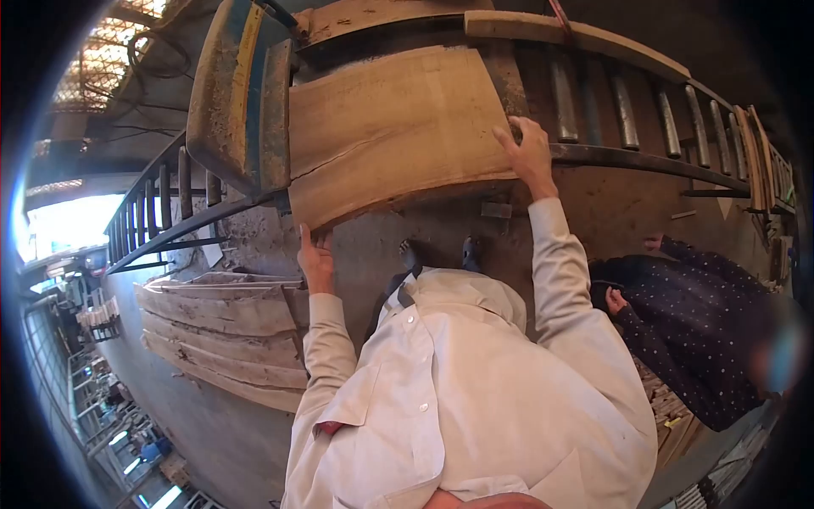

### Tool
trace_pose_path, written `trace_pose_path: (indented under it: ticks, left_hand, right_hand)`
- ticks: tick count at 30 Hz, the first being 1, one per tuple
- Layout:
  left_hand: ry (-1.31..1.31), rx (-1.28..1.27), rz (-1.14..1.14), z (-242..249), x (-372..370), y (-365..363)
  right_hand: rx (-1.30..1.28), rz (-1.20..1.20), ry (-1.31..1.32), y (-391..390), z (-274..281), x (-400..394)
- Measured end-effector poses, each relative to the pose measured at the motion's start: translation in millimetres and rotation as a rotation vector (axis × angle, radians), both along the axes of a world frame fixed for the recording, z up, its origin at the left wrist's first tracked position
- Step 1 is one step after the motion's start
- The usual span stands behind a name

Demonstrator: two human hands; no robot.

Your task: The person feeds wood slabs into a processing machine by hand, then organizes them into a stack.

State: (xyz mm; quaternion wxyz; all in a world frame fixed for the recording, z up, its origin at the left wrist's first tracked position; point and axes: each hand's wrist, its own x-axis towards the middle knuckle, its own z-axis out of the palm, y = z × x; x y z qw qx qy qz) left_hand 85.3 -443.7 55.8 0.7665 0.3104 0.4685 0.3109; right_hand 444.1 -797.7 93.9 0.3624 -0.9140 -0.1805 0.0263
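A wide wooden board (407,119), pale brown with a long crack and a curved near edge, lies across a machine bed in front of me. My right hand (530,153) is closed around its right end, near the close corner. At the opposite near corner is my left hand (316,261), fingers apart and stretched upward, fingertips right at the board's edge. The left end of the board meets the rusty, dust-covered machine head (246,102).
A roller stand (623,110) extends right, and another roller frame (153,204) extends left. Rough planks (225,331) are stacked on the left. A person in a dotted dark garment (687,314) is close on my right. A long timber strip (577,38) lies along the far side.
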Motion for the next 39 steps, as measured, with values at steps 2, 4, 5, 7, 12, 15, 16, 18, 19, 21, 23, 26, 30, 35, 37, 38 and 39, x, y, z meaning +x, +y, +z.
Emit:
trace_pose_path:
  ticks: [2,4,5,7,12,15,16,18,19,21,23,26,30,35,37,38,39]
  left_hand:
    - [-0.04,-0.152,-0.032,2,-5,-12]
    - [-0.069,-0.21,-0.157,7,5,-26]
    - [-0.084,-0.239,-0.21,9,7,-33]
    - [0.033,-0.088,-0.266,9,27,-34]
    - [0.108,0.029,-0.229,0,44,-26]
    - [0.107,0.012,-0.223,13,62,-27]
    - [0.102,0.02,-0.226,13,66,-25]
    - [0.1,0.033,-0.242,14,72,-20]
    - [0.105,0.035,-0.255,15,73,-17]
    - [0.114,0.033,-0.267,15,75,-14]
    - [0.124,0.022,-0.264,15,76,-14]
    - [0.134,0.022,-0.285,17,78,-9]
    - [0.206,0.067,-0.35,23,84,-4]
    - [0.216,0.092,-0.319,22,88,-14]
    - [0.193,0.1,-0.313,20,88,-15]
    - [0.178,0.107,-0.309,20,88,-16]
    - [0.176,0.107,-0.294,20,86,-18]
  right_hand:
    - [-0.081,0.052,-0.08,-15,-11,-21]
    - [-0.068,0.112,-0.167,-20,-22,-27]
    - [-0.061,0.149,-0.211,-22,-27,-28]
    - [-0.056,0.172,-0.232,-23,-30,-25]
    - [-0.106,0.213,-0.27,-14,-32,-14]
    - [-0.116,0.187,-0.235,-8,-30,-5]
    - [-0.112,0.173,-0.23,-5,-30,-3]
    - [-0.101,0.152,-0.233,-1,-30,1]
    - [-0.096,0.146,-0.238,0,-32,0]
    - [-0.089,0.144,-0.242,0,-34,1]
    - [-0.088,0.152,-0.238,-1,-34,0]
    - [-0.07,0.162,-0.235,-2,-32,0]
    - [-0.074,0.162,-0.256,-3,-33,-1]
    - [-0.045,0.172,-0.272,-2,-31,0]
    - [-0.027,0.173,-0.267,-1,-32,0]
    - [-0.017,0.175,-0.269,0,-33,0]
    - [-0.003,0.18,-0.273,0,-33,0]
